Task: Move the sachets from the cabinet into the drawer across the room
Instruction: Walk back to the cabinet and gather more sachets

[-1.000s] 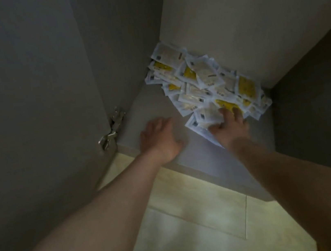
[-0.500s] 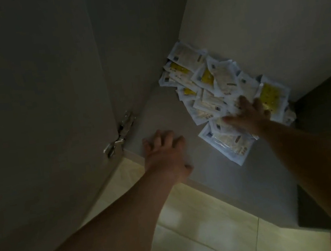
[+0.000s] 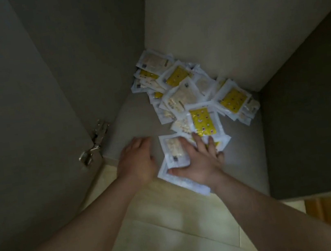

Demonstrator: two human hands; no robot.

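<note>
A heap of white sachets [image 3: 183, 92], some with yellow panels, lies in the back corner of the grey cabinet shelf [image 3: 129, 118]. A few sachets [image 3: 174, 149] sit at the shelf's front edge, one overhanging it. My right hand [image 3: 195, 161] lies flat on these front sachets, fingers spread and straight, thumb along their near side. My left hand [image 3: 136, 162] rests palm down on the bare shelf just left of them, fingers relaxed, holding nothing.
The open cabinet door [image 3: 20, 125] stands at the left with a metal hinge [image 3: 94, 144]. The cabinet's back wall [image 3: 232, 29] and dark right side [image 3: 311, 103] close in the shelf. Pale floor tiles [image 3: 176, 231] lie below.
My right hand has dragged a few sachets from the heap toward the shelf's front edge. My left hand stayed on the shelf, now close beside them.
</note>
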